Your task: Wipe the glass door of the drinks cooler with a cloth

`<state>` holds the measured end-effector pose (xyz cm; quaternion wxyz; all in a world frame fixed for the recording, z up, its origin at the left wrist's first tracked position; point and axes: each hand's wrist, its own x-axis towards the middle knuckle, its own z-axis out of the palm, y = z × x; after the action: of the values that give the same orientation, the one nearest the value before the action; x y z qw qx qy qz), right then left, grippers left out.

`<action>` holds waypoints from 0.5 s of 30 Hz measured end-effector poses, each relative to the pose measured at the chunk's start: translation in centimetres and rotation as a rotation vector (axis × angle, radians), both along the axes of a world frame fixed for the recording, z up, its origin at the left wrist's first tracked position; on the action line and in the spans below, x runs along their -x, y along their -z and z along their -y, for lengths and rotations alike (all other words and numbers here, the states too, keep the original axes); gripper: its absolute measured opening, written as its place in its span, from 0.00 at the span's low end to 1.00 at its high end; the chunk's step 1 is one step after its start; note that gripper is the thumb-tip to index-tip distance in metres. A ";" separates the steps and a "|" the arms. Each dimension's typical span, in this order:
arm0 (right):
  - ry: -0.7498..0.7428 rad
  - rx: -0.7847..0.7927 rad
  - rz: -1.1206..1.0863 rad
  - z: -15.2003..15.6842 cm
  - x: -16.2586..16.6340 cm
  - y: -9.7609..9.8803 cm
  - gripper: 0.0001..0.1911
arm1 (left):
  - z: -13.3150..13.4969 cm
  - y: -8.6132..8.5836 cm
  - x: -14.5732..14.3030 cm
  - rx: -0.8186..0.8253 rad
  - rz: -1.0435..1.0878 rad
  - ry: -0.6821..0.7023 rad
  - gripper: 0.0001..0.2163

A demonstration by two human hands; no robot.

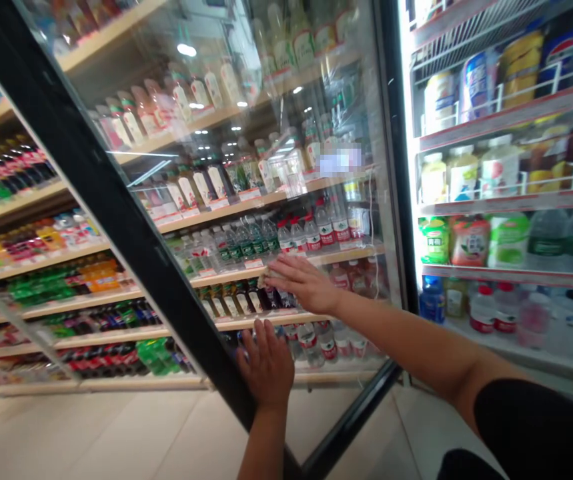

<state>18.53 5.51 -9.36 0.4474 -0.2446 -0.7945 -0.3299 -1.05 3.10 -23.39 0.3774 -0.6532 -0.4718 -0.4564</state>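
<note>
A glass door [336, 407] with a black frame [131, 227] stands swung out in front of me. My right hand [309, 283] presses a small pale cloth [265, 277] against the pane, with its fingers stretched forward over it. Most of the cloth is hidden under the palm and fingers. Lower and to the left, my left hand [269, 363] rests with extended fingers on the glass and the edge of the black frame; nothing shows in it. Reflections of ceiling lights lie over the upper glass.
Through the pane and to its left, wooden shelves [91, 253] carry rows of bottled drinks. On the right is a lit cooler with wire-fronted shelves [511, 200] of bottles. Pale floor tiles [166, 433] run below.
</note>
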 end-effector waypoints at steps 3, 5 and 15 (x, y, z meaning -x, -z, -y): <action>0.011 0.016 -0.207 -1.0 -1.7 -1.7 0.28 | 0.0 -0.1 0.1 -0.031 -0.021 -0.025 0.30; 0.034 0.027 -0.406 -1.6 -2.7 -2.0 0.29 | 0.0 -0.3 0.0 -0.051 -0.036 -0.039 0.30; 0.019 0.041 -0.467 -2.7 -6.6 1.7 0.28 | -0.1 -0.5 0.2 -0.048 -0.041 -0.048 0.33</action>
<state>25.09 8.22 -11.09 0.6111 -0.3307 -0.6735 -0.2523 -1.25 3.16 -22.85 0.4134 -0.6415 -0.4683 -0.4452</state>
